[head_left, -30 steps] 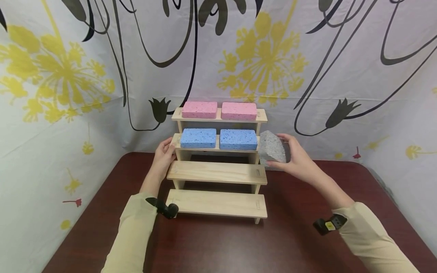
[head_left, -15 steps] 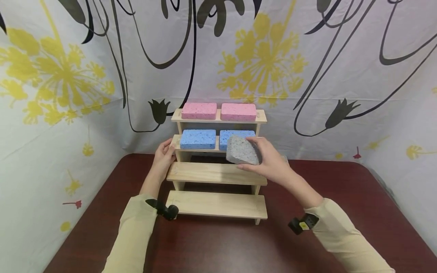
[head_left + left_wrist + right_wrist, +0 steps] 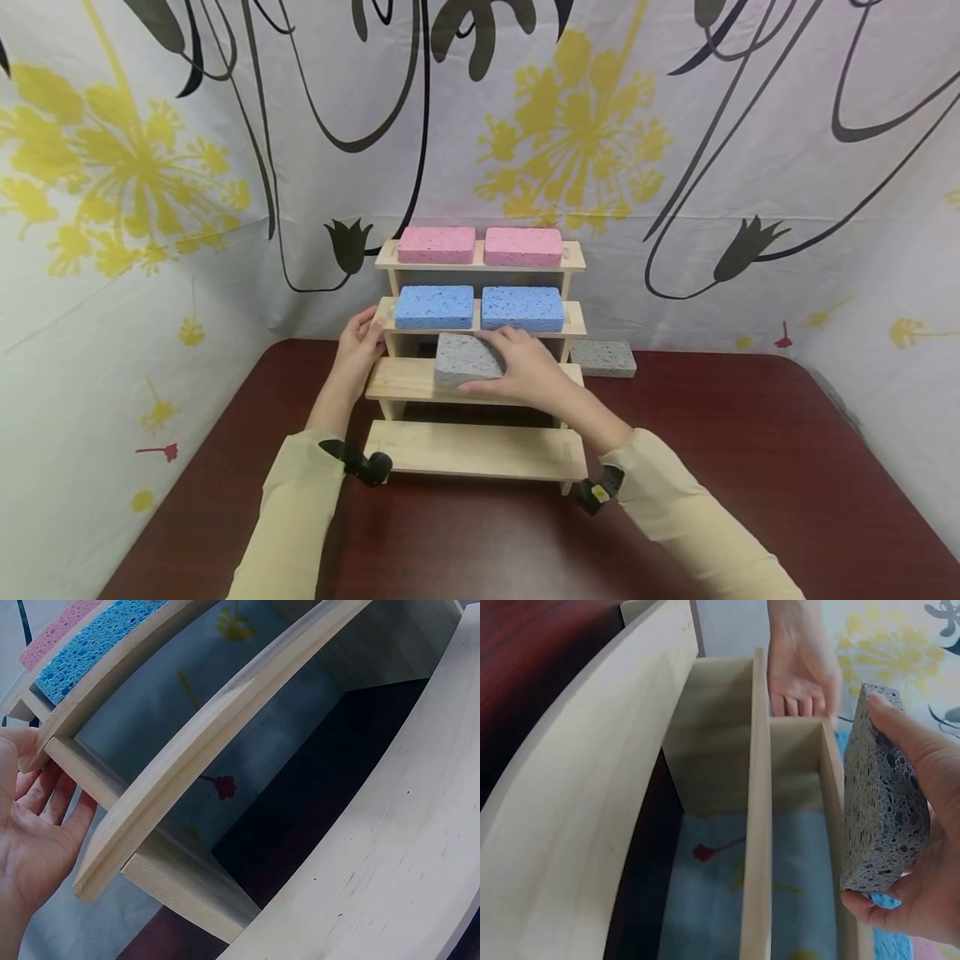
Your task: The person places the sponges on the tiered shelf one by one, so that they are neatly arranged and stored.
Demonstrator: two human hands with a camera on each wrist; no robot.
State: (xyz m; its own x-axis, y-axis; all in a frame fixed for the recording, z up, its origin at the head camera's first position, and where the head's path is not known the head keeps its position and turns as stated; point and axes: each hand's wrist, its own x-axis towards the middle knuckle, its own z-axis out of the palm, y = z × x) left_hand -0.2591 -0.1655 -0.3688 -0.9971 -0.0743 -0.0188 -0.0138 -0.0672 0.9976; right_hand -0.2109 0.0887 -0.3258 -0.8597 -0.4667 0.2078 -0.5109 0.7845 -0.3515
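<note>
A wooden four-step display stand (image 3: 480, 446) rises in the middle of the table. My left hand (image 3: 354, 354) grips the left end of its second step from the top; in the left wrist view the thumb lies above the board and the fingers (image 3: 56, 799) curl beneath. Between thumb and fingertips, my right hand (image 3: 528, 371) holds a grey speckled sponge (image 3: 467, 360) by its edges. From the right wrist view, this sponge (image 3: 885, 795) is off to the side of the boards. In the head view it overlaps the third step, below two blue sponges (image 3: 435, 307).
Two pink sponges (image 3: 437, 245) sit on the top step. Another grey sponge (image 3: 602, 358) lies on the dark red table (image 3: 465, 542), right of the stand near the back. A patterned cloth (image 3: 465, 167) hangs behind and around the table.
My right hand has carried the grey sponge leftward and down from the stand's right side to over the third step. The other grey sponge has come into full view. My left hand stays put.
</note>
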